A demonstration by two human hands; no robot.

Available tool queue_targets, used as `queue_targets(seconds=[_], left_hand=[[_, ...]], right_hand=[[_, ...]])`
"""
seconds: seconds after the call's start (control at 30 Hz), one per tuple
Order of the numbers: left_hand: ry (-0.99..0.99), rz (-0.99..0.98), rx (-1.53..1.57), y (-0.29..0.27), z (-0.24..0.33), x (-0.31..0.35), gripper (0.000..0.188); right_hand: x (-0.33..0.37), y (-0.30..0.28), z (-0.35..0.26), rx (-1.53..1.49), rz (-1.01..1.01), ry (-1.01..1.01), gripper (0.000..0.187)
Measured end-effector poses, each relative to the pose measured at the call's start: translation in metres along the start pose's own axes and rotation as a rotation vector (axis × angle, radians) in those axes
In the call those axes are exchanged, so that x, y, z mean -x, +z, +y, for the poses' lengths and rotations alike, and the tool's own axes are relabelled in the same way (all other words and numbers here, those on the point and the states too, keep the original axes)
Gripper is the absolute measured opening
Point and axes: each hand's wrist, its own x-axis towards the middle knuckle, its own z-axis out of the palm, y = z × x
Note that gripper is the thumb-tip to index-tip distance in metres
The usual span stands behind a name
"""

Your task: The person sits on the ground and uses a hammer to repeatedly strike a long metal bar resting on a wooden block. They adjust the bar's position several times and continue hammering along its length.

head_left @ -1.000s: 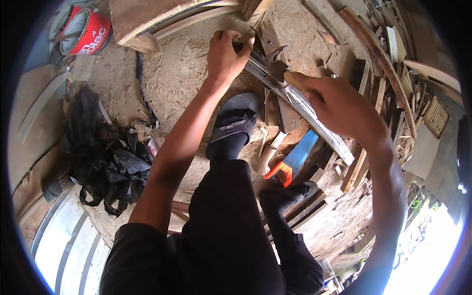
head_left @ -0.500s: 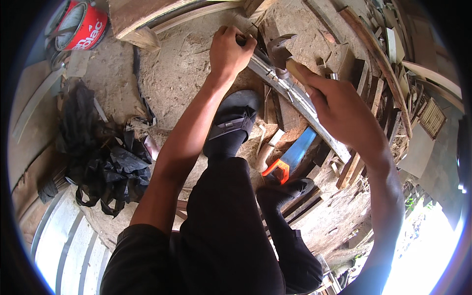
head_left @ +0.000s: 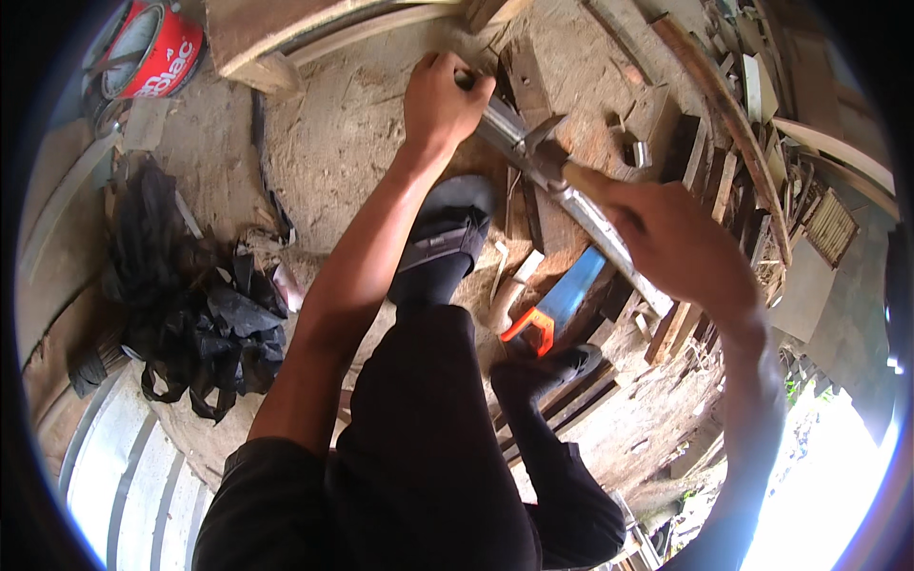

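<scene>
Hammer: head over bar's far half, claw pointing far; slight blur, can't tell if head touches bar.
Right hand: fingers wrapped around hammer handle, firm hold, handle runs right and near from head.
Left hand: fingers curled at bar's far left end; inside of fist hidden, can't tell if bar is gripped.
Bar: grey, long, slanting from left hand at far left to near right, passing below right hand.
Saw: blue blade, orange handle, near side of bar, by right foot.
Left foot: dark sandal, left of bar, on dirt floor.
Bag: black plastic, crumpled, left.
Can: red, far left.
Scraps: wood, piled right.
</scene>
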Motion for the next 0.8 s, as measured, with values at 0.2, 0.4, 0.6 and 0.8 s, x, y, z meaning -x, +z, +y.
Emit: queue_targets(seconds=[0.2, 0.4, 0.6, 0.8], left_hand=[[-0.046, -0.045, 0.006, 0.001, 0.001, -0.006, 0.027], [-0.044, -0.029, 0.021, 0.003, 0.006, -0.002, 0.028], [-0.026, -0.033, 0.026, 0.004, 0.001, 0.0, 0.028], [0.041, 0.012, 0.002, 0.003, -0.002, -0.007, 0.029]], right_hand=[[-0.016, 0.018, 0.003, -0.117, 0.328, -0.161, 0.042], [-0.009, 0.011, 0.017, -0.095, 0.14, -0.127, 0.044], [-0.004, 0.007, 0.017, -0.024, -0.003, 0.023, 0.045], [0.027, 0.027, 0.034, -0.076, 0.014, 0.148, 0.044]])
